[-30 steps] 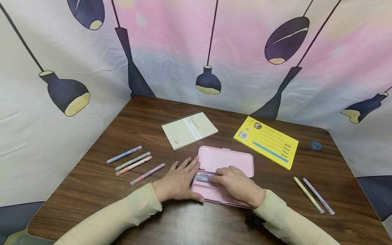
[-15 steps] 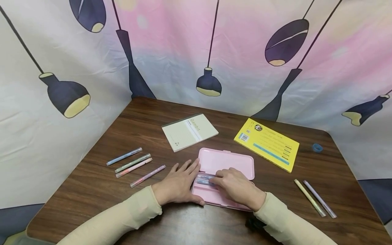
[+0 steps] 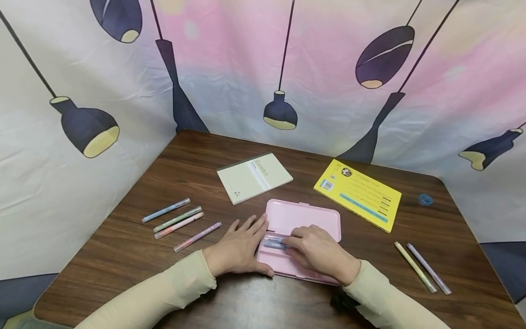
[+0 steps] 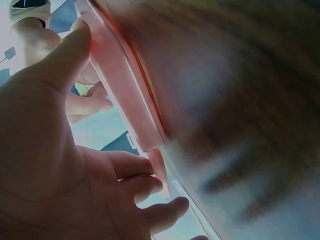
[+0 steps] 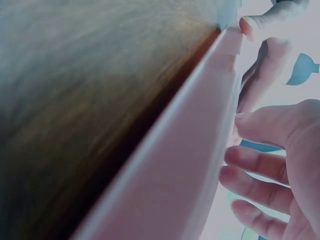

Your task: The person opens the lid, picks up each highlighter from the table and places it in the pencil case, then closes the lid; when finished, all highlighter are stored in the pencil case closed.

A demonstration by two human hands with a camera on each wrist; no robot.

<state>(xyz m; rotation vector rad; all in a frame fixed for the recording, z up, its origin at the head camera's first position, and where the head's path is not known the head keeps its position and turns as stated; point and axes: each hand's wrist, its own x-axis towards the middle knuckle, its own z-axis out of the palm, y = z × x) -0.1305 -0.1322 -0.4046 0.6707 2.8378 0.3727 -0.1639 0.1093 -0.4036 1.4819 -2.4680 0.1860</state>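
Note:
In the head view a pink pencil case (image 3: pixel 302 217) lies opened flat on the table, its lid toward the back. Two bluish pens (image 3: pixel 274 245) lie side by side in the case's rear compartment, their right ends covered by my right hand. My right hand (image 3: pixel 318 251) reaches into the case with bent fingers and holds a pen near its right end; the fingertips are partly hidden. Spread along the case's left side, my left hand (image 3: pixel 238 249) rests with extended fingers, its thumb at the front left corner. The left wrist view shows that thumb (image 4: pixel 75 42) against the case wall.
Left of the case lie blue, green, pink and purple pens (image 3: pixel 179 225). A yellow pen (image 3: pixel 415 267) and a lilac pen (image 3: pixel 429 268) lie at the right. Behind are a cream notebook (image 3: pixel 255 178), a yellow book (image 3: pixel 358 195) and a blue tape roll (image 3: pixel 425 199).
The right hand has shifted very slightly at the pens, and the pens in the case have turned or slid a little. The left hand stays at the case's left side.

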